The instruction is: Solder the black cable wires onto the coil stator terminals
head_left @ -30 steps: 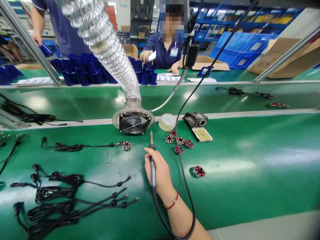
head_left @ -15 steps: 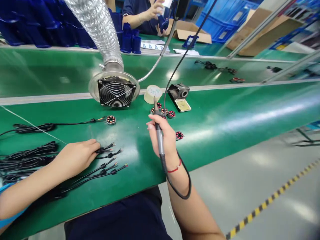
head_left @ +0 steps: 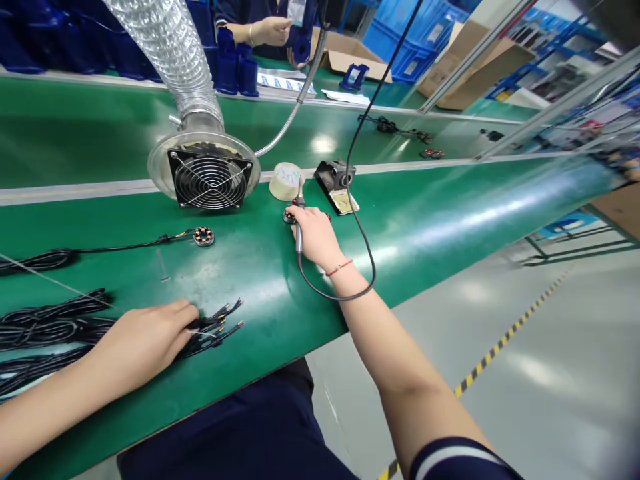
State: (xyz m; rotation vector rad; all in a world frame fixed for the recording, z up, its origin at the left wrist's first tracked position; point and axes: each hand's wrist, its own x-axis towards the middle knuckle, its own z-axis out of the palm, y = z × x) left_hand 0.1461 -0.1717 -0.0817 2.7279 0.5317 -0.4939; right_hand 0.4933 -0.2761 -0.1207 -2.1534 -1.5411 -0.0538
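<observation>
My right hand [head_left: 314, 235] is closed around a soldering iron [head_left: 299, 220], its tip pointing up, and its fingers reach onto a cluster of small round stators [head_left: 289, 216] on the green belt. A black cord [head_left: 357, 227] loops from the iron past my wrist. My left hand [head_left: 145, 340] lies on a bundle of black cables [head_left: 215, 327] with bare coloured ends, fingers curled over them. One stator [head_left: 204, 235] with a cable attached lies alone by the fan.
A fume-extractor fan [head_left: 209, 179] on a silver hose [head_left: 165, 47] stands at the belt's back edge. Beside it are a solder roll [head_left: 285, 180] and an iron stand [head_left: 336, 183]. More black cables [head_left: 45, 320] lie at left. A person's hands [head_left: 270, 30] work at the far bench.
My right hand has moved forward with the iron to the stators near the solder roll. My left hand stays on the cable ends. The view has tilted down and left.
</observation>
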